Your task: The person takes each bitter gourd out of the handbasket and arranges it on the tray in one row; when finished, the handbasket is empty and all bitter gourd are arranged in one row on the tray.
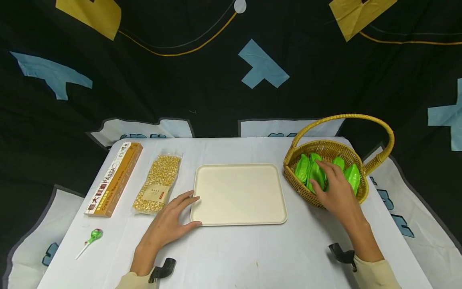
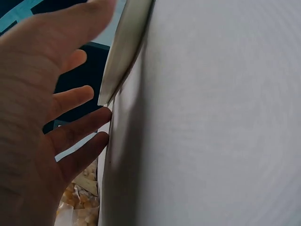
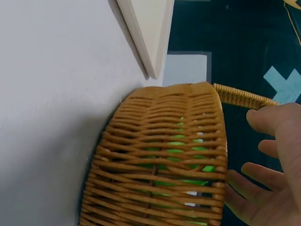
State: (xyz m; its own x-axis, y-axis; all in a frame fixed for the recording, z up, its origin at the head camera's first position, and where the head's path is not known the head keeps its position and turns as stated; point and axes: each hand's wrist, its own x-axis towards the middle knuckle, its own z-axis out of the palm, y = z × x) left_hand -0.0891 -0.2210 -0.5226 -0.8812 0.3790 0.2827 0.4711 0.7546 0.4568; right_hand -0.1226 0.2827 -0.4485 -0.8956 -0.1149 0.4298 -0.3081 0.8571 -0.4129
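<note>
A cream rectangular tray [image 1: 240,194] lies flat in the middle of the white table. My left hand [image 1: 169,224] is at its left end, fingers spread, thumb tip right at the near left corner. In the left wrist view, those fingers [image 2: 75,132] extend loosely beside the tray's edge [image 2: 124,52]. On the right stands a wicker basket [image 1: 301,188] with a tall arched handle, holding several shiny green, ridged fruits [image 1: 351,176] that look like star fruit. Over the basket's near side, my right hand [image 1: 337,192] reaches in, thumb and fingers apart around one green fruit [image 1: 316,172].
Left of the tray lies a clear bag of yellow corn kernels [image 1: 159,180]. Farther left are an orange and white pasta box [image 1: 114,180] and a green lollipop [image 1: 94,236]. A black cloth [image 1: 216,96] with blue and yellow shapes hangs behind the table.
</note>
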